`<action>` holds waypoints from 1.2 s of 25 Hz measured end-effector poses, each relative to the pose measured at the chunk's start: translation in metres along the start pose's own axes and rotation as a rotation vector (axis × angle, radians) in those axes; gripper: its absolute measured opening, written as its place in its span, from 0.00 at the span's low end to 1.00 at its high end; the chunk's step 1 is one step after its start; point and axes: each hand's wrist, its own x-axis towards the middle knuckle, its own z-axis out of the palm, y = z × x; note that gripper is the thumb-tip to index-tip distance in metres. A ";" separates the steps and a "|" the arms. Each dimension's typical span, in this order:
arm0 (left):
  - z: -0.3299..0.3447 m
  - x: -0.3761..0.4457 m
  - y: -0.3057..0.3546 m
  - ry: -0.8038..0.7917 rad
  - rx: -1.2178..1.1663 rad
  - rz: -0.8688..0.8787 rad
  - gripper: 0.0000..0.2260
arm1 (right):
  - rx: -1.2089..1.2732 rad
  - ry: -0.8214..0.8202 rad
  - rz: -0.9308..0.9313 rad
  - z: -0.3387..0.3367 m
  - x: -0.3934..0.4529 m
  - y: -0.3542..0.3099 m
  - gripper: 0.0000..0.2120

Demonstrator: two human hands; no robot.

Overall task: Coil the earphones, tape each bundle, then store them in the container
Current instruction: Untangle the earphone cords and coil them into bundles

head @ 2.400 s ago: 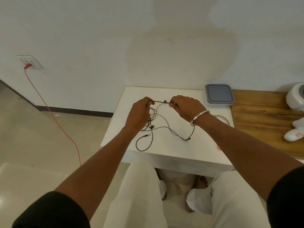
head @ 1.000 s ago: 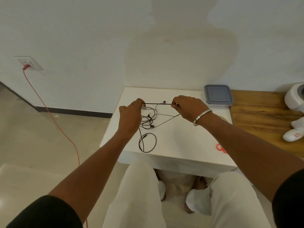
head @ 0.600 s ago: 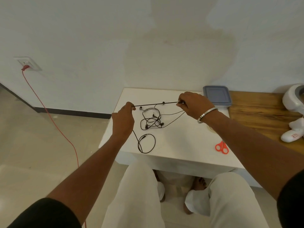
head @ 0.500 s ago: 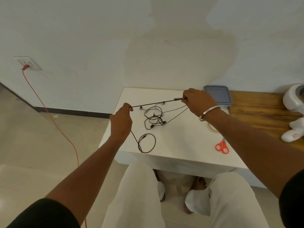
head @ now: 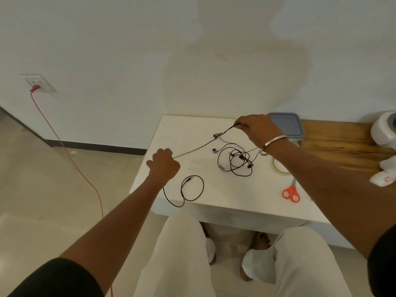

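Black earphones lie in a loose tangle on the white table. One stretch of their cable runs taut between my hands above the table. My left hand grips it near the table's left edge, fingers curled. My right hand pinches the other end, raised at the back. The plug end forms a loop at the front left edge. A roll of clear tape lies beside my right forearm. The grey lidded container stands at the back, partly behind my right hand.
Red scissors lie at the table's front right. A wooden surface adjoins on the right, with white objects at its far end. A red cord runs from a wall socket down to the floor. My knees are under the front edge.
My hands have drawn apart, left toward the table's left edge, right back toward the container, stretching the cable longer. The tangle has shifted right. Tape and scissors have come into view.
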 end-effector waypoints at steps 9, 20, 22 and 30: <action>-0.018 -0.028 0.097 -0.110 -0.601 0.560 0.14 | -0.023 -0.067 -0.092 0.006 0.006 -0.030 0.13; -0.037 -0.009 0.047 0.220 -0.810 0.514 0.08 | -0.022 -0.113 0.251 0.000 -0.003 0.023 0.09; -0.034 -0.011 0.043 0.190 -0.781 0.544 0.08 | 0.203 -0.009 0.286 0.003 -0.002 0.021 0.09; -0.022 -0.009 0.033 0.165 -0.699 0.549 0.08 | 0.593 0.243 0.317 -0.003 -0.002 0.015 0.08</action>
